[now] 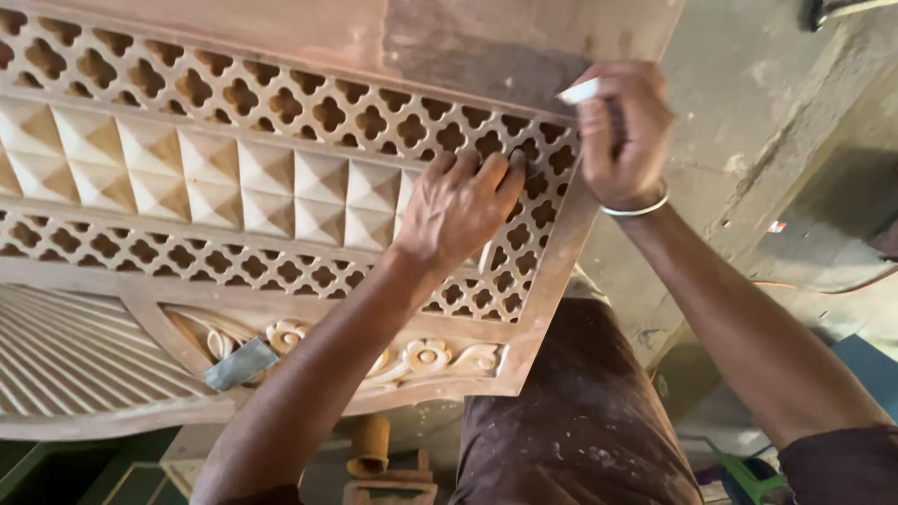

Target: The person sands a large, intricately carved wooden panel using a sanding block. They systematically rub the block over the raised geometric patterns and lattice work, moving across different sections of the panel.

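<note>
Hands both at the right end of the carved wooden panel (281, 178). Your left hand (460, 206) lies flat on the lattice, fingers together, pressing. Your right hand (622, 131) is fisted around a small white piece (580, 91) at the panel's right edge. A scraper blade (241, 364) rests on the lower floral carving.

- Rough grey concrete wall (748, 103) is taking up the 1 to 2 o'clock area, stained and scuffed, with daylight falling across it.
- A concrete ledge (842, 93) is running diagonally at about 2 o'clock, casting a dark shadow underneath.
- Floor (814, 271) at 3 o'clock is looking dusty and grey.
- Something green (748, 477) is sitting at 5 o'clock, too blurry to identify.
</note>
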